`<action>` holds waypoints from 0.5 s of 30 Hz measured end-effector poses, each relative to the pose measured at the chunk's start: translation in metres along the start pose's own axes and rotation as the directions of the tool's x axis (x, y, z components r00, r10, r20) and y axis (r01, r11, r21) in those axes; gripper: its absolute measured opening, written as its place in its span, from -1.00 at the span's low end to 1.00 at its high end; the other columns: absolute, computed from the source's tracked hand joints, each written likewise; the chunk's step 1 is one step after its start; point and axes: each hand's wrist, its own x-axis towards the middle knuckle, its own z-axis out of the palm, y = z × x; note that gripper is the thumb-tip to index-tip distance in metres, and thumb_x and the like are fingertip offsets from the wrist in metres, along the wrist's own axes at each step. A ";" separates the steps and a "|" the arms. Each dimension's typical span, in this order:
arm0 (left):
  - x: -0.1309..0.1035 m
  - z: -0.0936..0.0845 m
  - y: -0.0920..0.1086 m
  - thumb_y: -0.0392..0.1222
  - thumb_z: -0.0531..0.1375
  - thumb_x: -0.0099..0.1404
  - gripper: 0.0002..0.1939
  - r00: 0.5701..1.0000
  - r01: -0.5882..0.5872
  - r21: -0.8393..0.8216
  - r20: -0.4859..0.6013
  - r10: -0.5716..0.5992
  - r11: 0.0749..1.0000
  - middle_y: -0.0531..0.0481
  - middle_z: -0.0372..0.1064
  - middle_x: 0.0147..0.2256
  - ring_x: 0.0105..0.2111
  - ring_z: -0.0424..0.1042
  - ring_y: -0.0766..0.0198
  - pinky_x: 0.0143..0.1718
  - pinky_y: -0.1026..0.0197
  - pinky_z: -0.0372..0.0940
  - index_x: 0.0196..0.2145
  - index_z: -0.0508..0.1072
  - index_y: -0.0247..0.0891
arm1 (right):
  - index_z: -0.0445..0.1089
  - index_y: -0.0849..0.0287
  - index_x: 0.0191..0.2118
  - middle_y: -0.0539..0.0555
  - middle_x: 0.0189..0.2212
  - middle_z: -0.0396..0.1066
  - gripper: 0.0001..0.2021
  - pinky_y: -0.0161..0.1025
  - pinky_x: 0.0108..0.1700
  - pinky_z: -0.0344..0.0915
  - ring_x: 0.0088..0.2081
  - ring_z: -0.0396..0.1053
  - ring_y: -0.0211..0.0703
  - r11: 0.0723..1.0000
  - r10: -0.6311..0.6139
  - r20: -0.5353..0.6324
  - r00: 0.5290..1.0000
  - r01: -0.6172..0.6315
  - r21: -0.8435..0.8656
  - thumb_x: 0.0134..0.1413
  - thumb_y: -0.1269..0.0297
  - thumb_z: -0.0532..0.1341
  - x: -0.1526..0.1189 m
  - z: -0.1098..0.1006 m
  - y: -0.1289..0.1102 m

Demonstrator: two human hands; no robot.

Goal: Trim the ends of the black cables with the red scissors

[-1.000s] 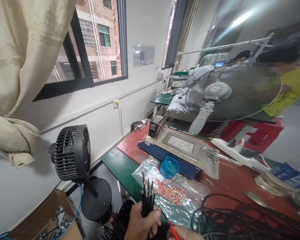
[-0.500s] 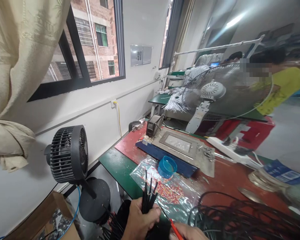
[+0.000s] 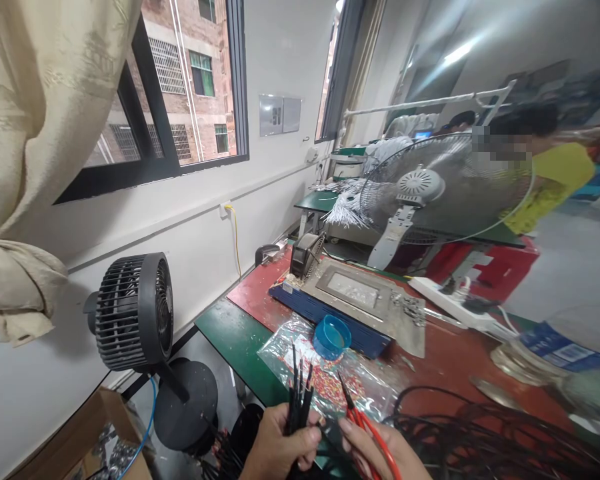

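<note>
Surface: table [image 3: 220, 333], green along its left edge, red over most of the rest. A blue-sided machine [image 3: 325, 317] with a framed rectangular plate stands on it; white power strip [image 3: 447, 303] beyond, black cable coil [image 3: 475, 427] at right.

Room: white wall, window [image 3: 177, 163] and beige curtain [image 3: 65, 100] at left; black fan [image 3: 135, 310] below. Past the table, a grey-white fan [image 3: 420, 187] stands in front of a person in yellow [image 3: 555, 183].

Containers: blue round dish [image 3: 333, 339] beside the machine, contents unclear. Clear plastic bag [image 3: 277, 350] lies flat, bearing small red and yellow pieces [image 3: 333, 387]. Cardboard box [image 3: 113, 407], lower left, holds shiny items, not identifiable.

Hands: left hand [image 3: 285, 441] has its grip wrapped round a black cable bundle [image 3: 299, 403], ends upward, near the bag. Right hand [image 3: 377, 450] grips a red-handled tool [image 3: 364, 421], dark tip apart from the cables.
</note>
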 end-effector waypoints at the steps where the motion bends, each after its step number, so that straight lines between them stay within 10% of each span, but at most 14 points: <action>1: -0.001 0.000 0.001 0.11 0.35 -0.21 -0.52 1.000 0.006 0.000 0.008 -0.006 1.000 0.15 0.19 -0.76 -0.75 0.06 0.51 -0.68 0.34 -0.09 -0.48 0.38 -0.37 | 0.23 0.17 -0.59 -0.16 -0.84 0.01 -0.45 -0.41 -0.69 -0.14 -0.78 -0.07 -0.43 0.999 -0.010 0.008 1.000 0.010 0.043 -0.26 -0.32 0.12 0.001 0.003 -0.003; 15: -0.005 0.001 0.008 0.10 0.30 -0.12 -0.60 0.998 0.040 0.024 0.037 -0.041 0.999 0.10 0.22 -0.76 -0.78 0.09 0.51 -0.71 0.35 -0.08 -0.62 0.38 -0.35 | 0.20 0.19 -0.68 -0.13 -0.84 0.06 -0.44 -0.42 -0.71 -0.11 -0.78 0.00 -0.43 0.987 -0.102 0.124 0.987 0.085 0.133 -0.18 -0.30 0.08 0.011 0.022 -0.008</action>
